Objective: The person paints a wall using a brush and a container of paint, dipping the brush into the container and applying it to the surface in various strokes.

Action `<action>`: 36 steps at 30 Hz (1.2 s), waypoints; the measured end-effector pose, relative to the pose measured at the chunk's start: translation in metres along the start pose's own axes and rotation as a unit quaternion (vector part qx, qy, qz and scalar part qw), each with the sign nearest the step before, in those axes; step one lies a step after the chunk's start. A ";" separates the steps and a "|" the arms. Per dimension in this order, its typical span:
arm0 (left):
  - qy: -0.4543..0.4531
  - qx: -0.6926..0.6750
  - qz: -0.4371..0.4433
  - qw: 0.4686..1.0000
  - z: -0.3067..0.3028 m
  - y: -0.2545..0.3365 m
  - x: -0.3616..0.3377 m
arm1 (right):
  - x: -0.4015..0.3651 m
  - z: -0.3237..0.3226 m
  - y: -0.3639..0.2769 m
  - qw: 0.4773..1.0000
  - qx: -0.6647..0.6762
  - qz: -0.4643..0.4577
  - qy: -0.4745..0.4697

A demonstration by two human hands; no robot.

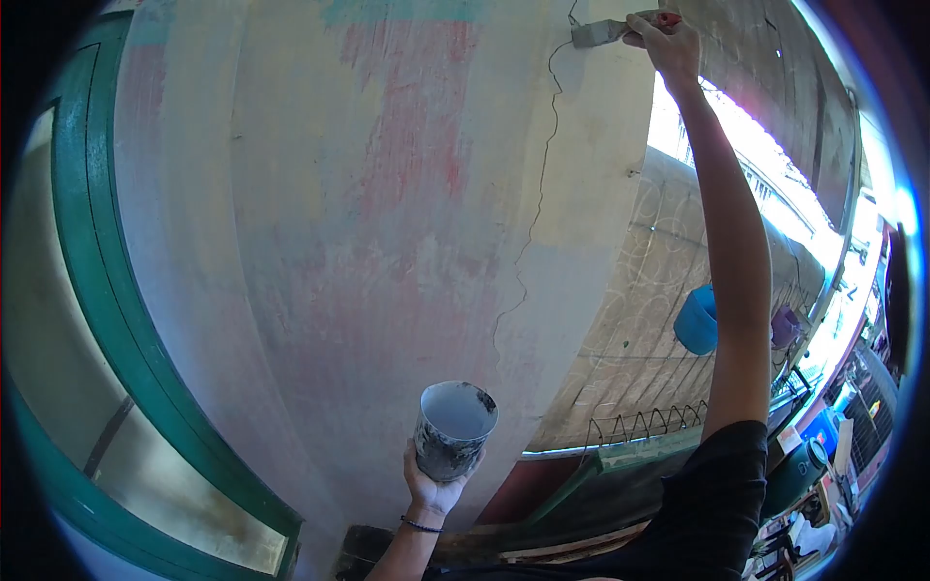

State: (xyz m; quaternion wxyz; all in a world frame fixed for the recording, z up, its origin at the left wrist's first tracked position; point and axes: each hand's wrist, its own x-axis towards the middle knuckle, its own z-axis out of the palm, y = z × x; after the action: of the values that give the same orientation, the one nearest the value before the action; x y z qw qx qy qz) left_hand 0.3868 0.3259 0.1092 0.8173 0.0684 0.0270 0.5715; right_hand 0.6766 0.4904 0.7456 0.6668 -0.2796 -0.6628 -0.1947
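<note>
High at the upper right, my right hand (666,44) is closed on the handle of a flat paintbrush (599,34), whose bristles touch the wall (320,290) beside a thin jagged crack (540,194). The crack runs down the patchy cream, pink and grey surface. At the lower middle my left hand (434,487) holds a round can (450,447) from beneath, its outside smeared dark and its inside pale. The can is upright with its mouth towards me. How much paint it holds cannot be made out.
A green door frame (136,300) with pale panels curves along the left. On the right, beyond the wall's edge, hang a blue container (696,321) and a purple one (786,327). Below are a wire coil (649,422), a dark green cylinder (796,476) and assorted clutter.
</note>
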 end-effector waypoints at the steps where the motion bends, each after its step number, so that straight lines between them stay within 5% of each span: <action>1: 0.001 0.001 0.003 1.000 0.001 0.000 0.000 | 0.001 -0.002 0.004 1.000 0.009 0.010 -0.011; 7: 0.009 -0.005 0.003 1.000 0.000 -0.002 -0.002 | 0.005 -0.005 0.007 0.994 -0.093 -0.048 0.024; 13: 0.003 -0.007 0.002 1.000 -0.001 -0.002 0.000 | 0.007 0.007 0.006 0.994 0.028 -0.078 0.078; 16: 0.017 -0.001 0.011 1.000 -0.001 -0.004 -0.003 | 0.004 0.010 0.021 0.992 -0.084 -0.015 0.088; 19: 0.019 0.003 0.016 1.000 -0.003 -0.004 -0.005 | 0.001 -0.003 0.011 0.997 0.016 0.073 0.021; 22: 0.015 -0.004 0.018 1.000 -0.003 -0.003 -0.003 | -0.002 0.000 0.015 0.996 0.072 0.000 0.045; 25: 0.009 -0.003 0.020 1.000 -0.005 -0.005 -0.002 | -0.005 0.008 0.018 0.995 0.055 -0.047 0.068; 28: 0.004 -0.004 0.018 1.000 -0.004 -0.003 -0.002 | -0.009 0.005 -0.001 0.997 -0.073 0.008 0.031; 34: 0.010 0.004 0.015 1.000 -0.002 -0.002 -0.004 | -0.002 0.012 0.008 0.997 -0.015 -0.059 0.046; 36: 0.007 0.009 0.013 1.000 -0.002 -0.001 -0.004 | -0.001 0.006 -0.005 0.997 -0.074 -0.013 0.021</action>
State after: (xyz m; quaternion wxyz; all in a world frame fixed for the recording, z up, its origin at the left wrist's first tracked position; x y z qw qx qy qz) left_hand 0.3866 0.3222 0.1066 0.8088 0.0720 0.0364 0.5825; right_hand 0.6688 0.4904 0.7446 0.6551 -0.3155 -0.6361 -0.2582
